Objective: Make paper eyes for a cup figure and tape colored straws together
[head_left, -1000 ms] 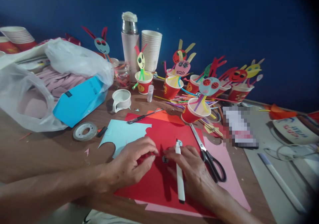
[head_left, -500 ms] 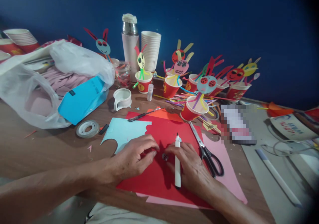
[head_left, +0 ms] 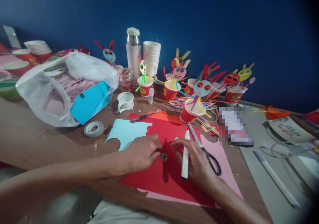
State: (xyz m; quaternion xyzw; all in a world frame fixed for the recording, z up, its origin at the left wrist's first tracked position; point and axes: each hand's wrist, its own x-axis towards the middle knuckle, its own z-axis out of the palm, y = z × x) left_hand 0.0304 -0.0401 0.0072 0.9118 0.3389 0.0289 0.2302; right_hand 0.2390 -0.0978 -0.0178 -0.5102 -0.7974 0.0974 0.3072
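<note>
My right hand (head_left: pixel 195 156) holds a white marker (head_left: pixel 185 159) across its fingers, dark tip upward. Its thumb and index finger are apart. Between my hands, a small white paper disc (head_left: pixel 164 157) with black marks lies on a red paper sheet (head_left: pixel 154 180). My left hand (head_left: pixel 146 152) is just left of the disc, fingers loosely curled, a gap between thumb and index finger, nothing seen in them. Black-handled scissors (head_left: pixel 211 161) lie right of my right hand, partly hidden by it. Light blue paper (head_left: pixel 129 129) with cut-out edges lies beyond my left hand.
A plastic bag (head_left: pixel 92 69) with pink material stands at left, near a tape roll (head_left: pixel 94 129). Behind the paper are a black pen (head_left: pixel 142 116), a white cup (head_left: pixel 125 101), a clear tube (head_left: pixel 151 95) and several red paper cups (head_left: pixel 190 114) with paper figures. A phone-like object (head_left: pixel 235 127) lies right.
My right hand has moved right, away from the disc, with the marker. The disc now lies uncovered between my hands. The view has shifted slightly left.
</note>
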